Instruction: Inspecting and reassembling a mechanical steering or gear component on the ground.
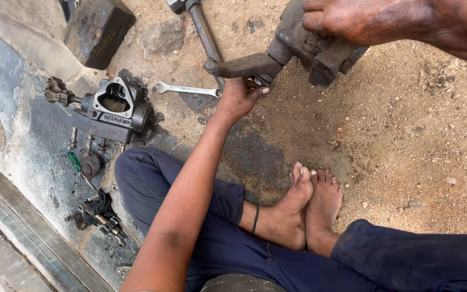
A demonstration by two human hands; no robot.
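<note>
A heavy, greasy cast-metal housing (320, 54) with a thick lever arm (241, 66) is held above sandy ground. My right hand (363, 20), coated in grease, grips the top of the housing. My left hand (239, 97) reaches up from below. Its fingers are closed on a small round fitting (263, 80) under the joint where the lever arm meets the housing. My crossed legs in dark blue trousers and my bare feet (309, 205) lie below the part.
A silver spanner (185, 89) and a long metal bar (205, 35) lie on the sand by my left hand. On the oily slab at left are a second open housing (115, 108), a dark block (97, 30), a green-handled screwdriver (74, 161) and small parts (102, 217).
</note>
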